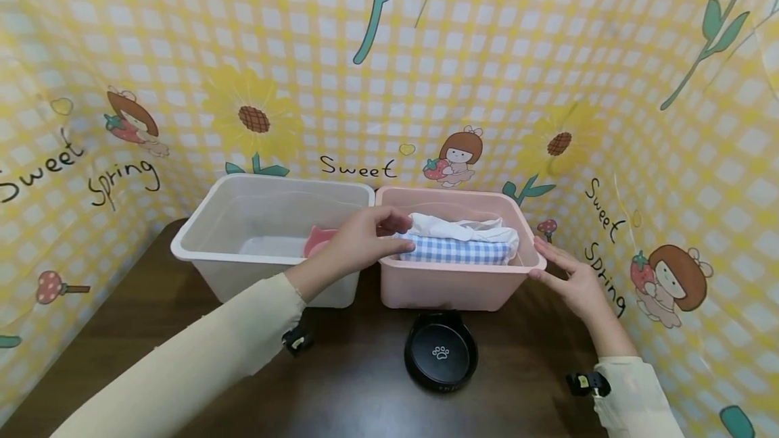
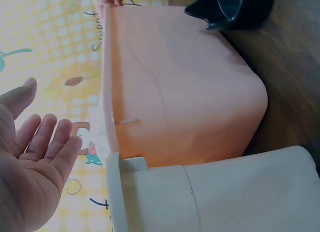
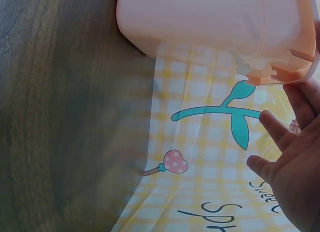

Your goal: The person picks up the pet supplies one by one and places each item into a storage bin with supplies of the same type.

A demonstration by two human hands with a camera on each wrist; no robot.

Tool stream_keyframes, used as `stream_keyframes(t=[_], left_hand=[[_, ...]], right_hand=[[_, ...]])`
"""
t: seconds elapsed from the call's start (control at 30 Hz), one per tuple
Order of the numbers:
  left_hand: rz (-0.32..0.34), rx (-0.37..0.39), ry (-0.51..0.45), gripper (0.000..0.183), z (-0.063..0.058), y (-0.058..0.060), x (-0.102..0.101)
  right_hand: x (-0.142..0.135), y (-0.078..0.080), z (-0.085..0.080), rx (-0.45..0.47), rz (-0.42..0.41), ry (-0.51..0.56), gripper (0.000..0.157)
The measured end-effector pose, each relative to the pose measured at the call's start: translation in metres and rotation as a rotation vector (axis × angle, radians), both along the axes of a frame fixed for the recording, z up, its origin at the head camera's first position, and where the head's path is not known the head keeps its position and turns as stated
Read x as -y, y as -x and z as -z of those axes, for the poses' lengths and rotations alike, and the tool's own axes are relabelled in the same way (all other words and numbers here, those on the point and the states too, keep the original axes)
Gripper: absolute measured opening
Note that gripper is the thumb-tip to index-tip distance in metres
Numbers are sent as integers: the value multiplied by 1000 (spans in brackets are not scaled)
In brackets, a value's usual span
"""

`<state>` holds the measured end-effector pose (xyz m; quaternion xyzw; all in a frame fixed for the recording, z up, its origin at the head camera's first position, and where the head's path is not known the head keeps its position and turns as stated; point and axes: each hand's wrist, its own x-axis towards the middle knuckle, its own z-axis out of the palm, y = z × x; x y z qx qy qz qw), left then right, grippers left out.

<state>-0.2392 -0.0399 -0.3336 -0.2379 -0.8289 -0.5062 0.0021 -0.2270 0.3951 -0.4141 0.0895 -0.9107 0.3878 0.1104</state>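
Checked backdrop: A yellow-and-white checked sheet (image 1: 377,103) printed with sunflowers rises behind a dark brown wooden surface (image 1: 341,397).
Twin bins: A pale grey rectangular plastic bin (image 1: 243,277) stands just beside a pink rectangular plastic bin (image 1: 450,289).
Fabric in pink: A folded blue-and-white checked cloth (image 1: 456,250) lies inside the pink bin, a crumpled white cloth (image 1: 450,227) behind it.
Left hand: Fingers loosely bent, thumb apart, the left hand (image 1: 362,235) reaches over the pink bin near the cloths, pinching nothing; whether it touches them cannot be told. The step looks like arranging or reaching for the fabric; a next move would call for closing on its near end or withdrawing clear.
Right hand: Fingers spread, the right hand (image 1: 572,282) touches the pink rim's right end, apparently steadying it.
Paw-print dish: A round black bowl (image 1: 441,357) sits before the pink bin.
Small pink piece: A pink object with a pointed corner (image 1: 318,240) rests inside the grey bin, partly hidden.
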Motion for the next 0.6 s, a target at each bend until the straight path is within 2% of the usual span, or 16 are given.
stream_keyframes(t=[0.17,0.33,0.5,0.6], left_hand=[[-11,16,9,41,-3,-16,10],[-24,8,13,40,2,-29,18],[-23,-7,-3,40,5,-38,23],[-16,12,-19,41,9,-41,25]], right_hand=[[1,1,-4,-13,-2,-9,62],[0,1,-4,-9,-4,-12,62],[0,0,-2,1,1,-16,62],[0,0,0,6,6,-9,62]])
